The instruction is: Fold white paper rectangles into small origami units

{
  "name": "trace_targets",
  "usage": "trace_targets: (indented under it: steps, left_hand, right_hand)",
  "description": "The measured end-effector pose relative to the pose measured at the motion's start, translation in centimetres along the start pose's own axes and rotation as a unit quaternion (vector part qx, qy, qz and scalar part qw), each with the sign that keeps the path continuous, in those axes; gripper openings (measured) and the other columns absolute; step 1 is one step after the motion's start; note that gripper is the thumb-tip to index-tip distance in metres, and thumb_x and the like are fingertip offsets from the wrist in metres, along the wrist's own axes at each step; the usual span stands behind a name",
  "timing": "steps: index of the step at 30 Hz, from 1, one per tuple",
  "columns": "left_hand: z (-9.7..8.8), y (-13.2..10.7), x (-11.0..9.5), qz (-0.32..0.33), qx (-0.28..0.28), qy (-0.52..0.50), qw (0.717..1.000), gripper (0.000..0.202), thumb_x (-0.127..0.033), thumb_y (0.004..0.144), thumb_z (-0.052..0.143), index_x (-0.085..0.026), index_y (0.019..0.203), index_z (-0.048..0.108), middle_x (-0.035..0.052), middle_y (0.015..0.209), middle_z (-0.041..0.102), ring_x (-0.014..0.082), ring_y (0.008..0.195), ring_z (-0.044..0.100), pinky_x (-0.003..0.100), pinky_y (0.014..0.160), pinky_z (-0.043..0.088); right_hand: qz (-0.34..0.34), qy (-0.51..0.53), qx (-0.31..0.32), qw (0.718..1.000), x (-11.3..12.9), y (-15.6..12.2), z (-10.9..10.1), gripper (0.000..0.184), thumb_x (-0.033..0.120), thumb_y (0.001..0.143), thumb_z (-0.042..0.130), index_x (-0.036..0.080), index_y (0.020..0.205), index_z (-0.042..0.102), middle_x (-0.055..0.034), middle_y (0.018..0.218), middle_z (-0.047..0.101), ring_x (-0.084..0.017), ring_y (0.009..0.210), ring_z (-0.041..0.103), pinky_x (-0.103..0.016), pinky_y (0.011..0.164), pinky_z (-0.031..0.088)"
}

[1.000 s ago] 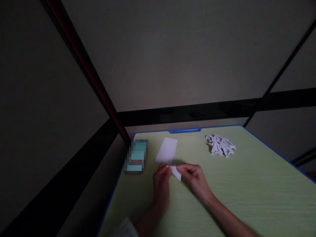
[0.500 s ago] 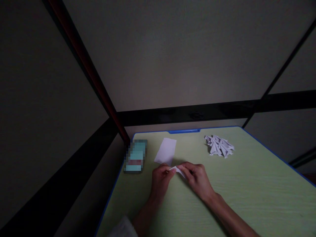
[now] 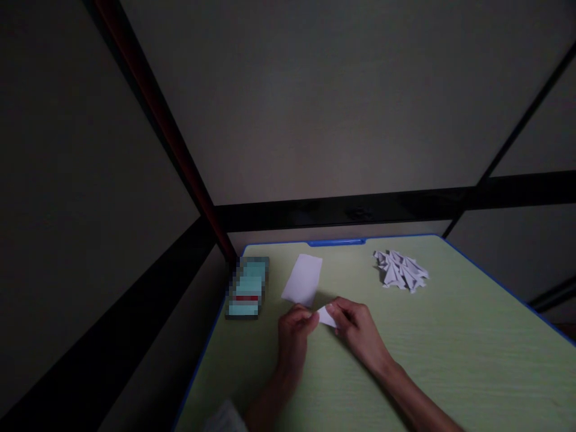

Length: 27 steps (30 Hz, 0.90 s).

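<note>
Between my two hands is a small folded piece of white paper point(image 3: 327, 317), raised a little over the table. My left hand point(image 3: 294, 329) pinches its left end between thumb and fingers. On the other side, my right hand point(image 3: 355, 324) grips the right part, with the thumb on top. Fingers cover much of the paper, so its full shape is hidden. Just beyond my left hand lies a flat sheet of white paper point(image 3: 304, 278). Farther off to the right, several folded white paper pieces point(image 3: 400, 271) with pointed ends rest in a pile.
A phone-like device point(image 3: 247, 288), its screen pixelated, lies by the left edge of the light green table point(image 3: 454, 336). The table has a blue rim with a blue strip point(image 3: 337, 242) at the far side. Dark-banded panels point(image 3: 342, 120) stand close behind and to the left.
My fingers have shifted on the folded paper. It curved between my hands before; now a flatter, angular white part shows by my right thumb. My left hand has moved slightly lower in view.
</note>
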<state>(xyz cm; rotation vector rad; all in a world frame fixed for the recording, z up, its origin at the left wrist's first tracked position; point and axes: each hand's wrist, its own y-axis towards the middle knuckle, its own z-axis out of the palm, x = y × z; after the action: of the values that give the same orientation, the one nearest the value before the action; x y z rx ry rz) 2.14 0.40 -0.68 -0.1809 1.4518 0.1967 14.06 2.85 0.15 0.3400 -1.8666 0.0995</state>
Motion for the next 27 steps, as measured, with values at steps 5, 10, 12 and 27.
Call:
trace_targets:
  steps: [5, 10, 12, 27]
  left_hand:
    - [0.12, -0.06, -0.24, -0.001, -0.016, 0.0, 1.0, 0.026, -0.025, 0.057, 0.058, -0.014, 0.039, 0.043, -0.0046, 0.049, 0.035, 0.0083, 0.051, 0.033, 0.021, 0.05, 0.025]
    - [-0.1, 0.16, -0.42, -0.003, -0.034, 0.0, 0.999, 0.026, -0.026, 0.059, 0.057, -0.014, 0.04, 0.044, -0.0049, 0.049, 0.034, 0.0077, 0.049, 0.031, 0.022, 0.048, 0.024]
    - [-0.16, 0.2, -0.42, -0.009, -0.037, -0.003, 0.999, 0.025, -0.027, 0.059, 0.057, -0.014, 0.041, 0.045, -0.005, 0.048, 0.034, 0.0075, 0.049, 0.031, 0.021, 0.048, 0.023]
    - [-0.7, 0.9, -0.73, 0.02, 0.009, 0.026, 0.999, 0.026, -0.026, 0.062, 0.055, -0.015, 0.043, 0.039, -0.0059, 0.045, 0.034, 0.0075, 0.047, 0.032, 0.02, 0.048, 0.026]
  right_hand:
    - [-0.017, 0.007, -0.009, 1.0, 0.34, 0.1, -0.23, 0.03, 0.035, 0.077, 0.041, 0.015, 0.055, 0.046, 0.0032, 0.051, 0.037, -0.01, 0.05, 0.033, -0.021, 0.045, 0.025]
    - [-0.029, 0.065, 0.056, 0.996, 0.33, 0.24, -0.48, 0.021, 0.036, 0.077, 0.044, 0.015, 0.071, 0.048, 0.0044, 0.056, 0.034, -0.01, 0.053, 0.033, -0.02, 0.048, 0.027]
    - [-0.043, 0.08, 0.064, 0.994, 0.22, 0.25, -0.42, 0.019, 0.035, 0.077, 0.044, 0.016, 0.075, 0.047, 0.0046, 0.058, 0.034, -0.01, 0.054, 0.034, -0.02, 0.05, 0.028]
    - [-0.151, -0.064, 0.029, 0.986, 0.64, -0.5, -0.51, 0.02, 0.028, 0.078, 0.047, 0.018, 0.092, 0.057, -0.0029, 0.072, 0.055, -0.012, 0.058, 0.047, -0.024, 0.056, 0.038]
